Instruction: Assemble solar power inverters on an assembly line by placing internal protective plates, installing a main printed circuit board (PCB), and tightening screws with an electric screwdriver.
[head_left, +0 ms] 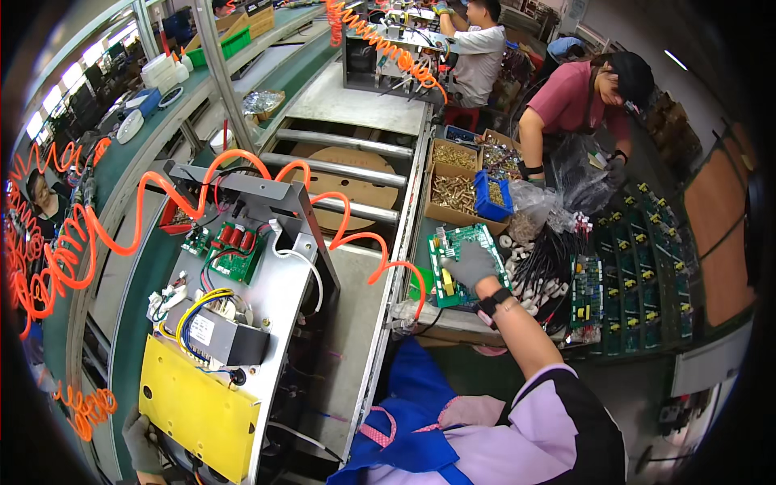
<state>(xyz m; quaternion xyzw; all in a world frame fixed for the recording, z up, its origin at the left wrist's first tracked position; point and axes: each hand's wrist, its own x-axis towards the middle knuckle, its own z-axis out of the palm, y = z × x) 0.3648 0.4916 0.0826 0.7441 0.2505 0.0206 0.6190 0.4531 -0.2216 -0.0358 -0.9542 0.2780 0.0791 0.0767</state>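
1 green board (465, 235) lies under the right hand (472, 266), left hand (143, 442) beside yellow panel (199, 406), grips unclear.

an electronics assembly workshop: an open wired chassis (279, 323) sits left of centre, near conveyor rollers (339, 144). coiled orange hoses (234, 153) loop through the left, while green circuit boards (588, 283) and cardboard boxes (447, 214) of brass-coloured parts lie toward the right.

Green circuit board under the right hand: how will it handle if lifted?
The green circuit board is probably stiff, since it looks like a flat panel. Likely light for its area: it looks thin. Its raised yellow block may be fragile if squeezed.
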